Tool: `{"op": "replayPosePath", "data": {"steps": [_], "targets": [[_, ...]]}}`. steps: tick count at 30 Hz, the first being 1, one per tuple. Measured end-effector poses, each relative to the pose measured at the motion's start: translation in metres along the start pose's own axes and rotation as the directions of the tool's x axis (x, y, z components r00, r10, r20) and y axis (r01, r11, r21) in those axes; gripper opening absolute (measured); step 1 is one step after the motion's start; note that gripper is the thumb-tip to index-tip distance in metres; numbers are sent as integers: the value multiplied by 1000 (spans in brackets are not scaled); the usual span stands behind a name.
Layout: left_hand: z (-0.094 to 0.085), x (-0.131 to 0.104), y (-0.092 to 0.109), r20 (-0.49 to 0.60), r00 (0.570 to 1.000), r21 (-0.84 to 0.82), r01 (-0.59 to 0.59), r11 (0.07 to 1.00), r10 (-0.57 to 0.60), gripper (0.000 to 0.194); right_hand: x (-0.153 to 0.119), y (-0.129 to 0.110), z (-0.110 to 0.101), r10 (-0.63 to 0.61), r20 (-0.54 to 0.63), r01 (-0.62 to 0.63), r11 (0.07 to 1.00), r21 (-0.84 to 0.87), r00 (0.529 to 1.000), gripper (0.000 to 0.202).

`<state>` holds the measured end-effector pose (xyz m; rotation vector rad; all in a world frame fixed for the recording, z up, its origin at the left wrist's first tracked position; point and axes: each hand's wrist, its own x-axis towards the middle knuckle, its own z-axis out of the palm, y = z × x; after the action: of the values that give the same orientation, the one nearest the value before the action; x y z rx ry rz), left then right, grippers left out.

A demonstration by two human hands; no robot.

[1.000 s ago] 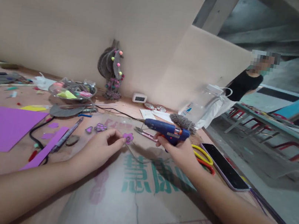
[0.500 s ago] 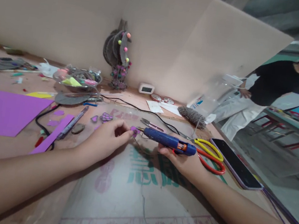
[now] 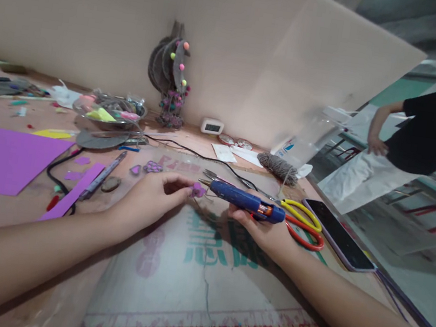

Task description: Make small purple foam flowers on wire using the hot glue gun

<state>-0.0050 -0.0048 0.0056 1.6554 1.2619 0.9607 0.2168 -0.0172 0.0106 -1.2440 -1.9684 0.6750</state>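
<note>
Between thumb and fingers, my left hand (image 3: 164, 195) pinches a small purple flower-shaped piece (image 3: 197, 190). My right hand (image 3: 260, 227) is wrapped round a blue hot glue gun (image 3: 243, 199), whose metal nozzle points left, close above the flower piece. Whether the nozzle touches it I cannot tell. Left of my left hand lie a purple flower cluster (image 3: 153, 167) and a small purple heart (image 3: 135, 169). Beyond the glue gun, metal-jawed pliers (image 3: 216, 177) lie partly hidden. Scissors with yellow and red handles (image 3: 305, 238) rest beside my right hand.
A purple sheet (image 3: 5, 162), a purple strip (image 3: 74, 194) and a pen (image 3: 105, 175) lie to the left. A bowl of craft bits (image 3: 109, 111), a white clock (image 3: 211, 126) and grey yarn (image 3: 278, 168) stand behind. A phone (image 3: 338, 235) lies right; a person (image 3: 423, 128) stands beyond.
The flower piece now shows more fully, with the glue gun nozzle just above it. The person at the back has shifted right. The view has moved slightly.
</note>
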Motion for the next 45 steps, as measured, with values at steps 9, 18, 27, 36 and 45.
{"op": "replayPosePath", "data": {"steps": [9, 18, 27, 36, 45], "targets": [[-1, -1, -4, -31, 999, 44, 20, 999, -18, 18, 0, 3, -1, 12, -9, -13, 998, -54, 1000, 20], [0, 1, -11, -20, 1000, 39, 9, 999, -8, 16, 2, 5, 0, 10, 19, -8, 996, -91, 1000, 23], [-1, -1, -9, -20, 1000, 11, 11, 1000, -11, 14, 4, 2, 1, 49, 12, -49, 998, -51, 999, 21], [-1, 0, -9, -16, 1000, 54, -12, 998, 13, 15, 4, 3, 3, 78, 5, -77, 993, -84, 997, 22], [0, -1, -8, 5, 1000, 42, 15, 999, -15, 14, 3, 5, 2, 61, 17, -58, 990, -128, 998, 25]]}}
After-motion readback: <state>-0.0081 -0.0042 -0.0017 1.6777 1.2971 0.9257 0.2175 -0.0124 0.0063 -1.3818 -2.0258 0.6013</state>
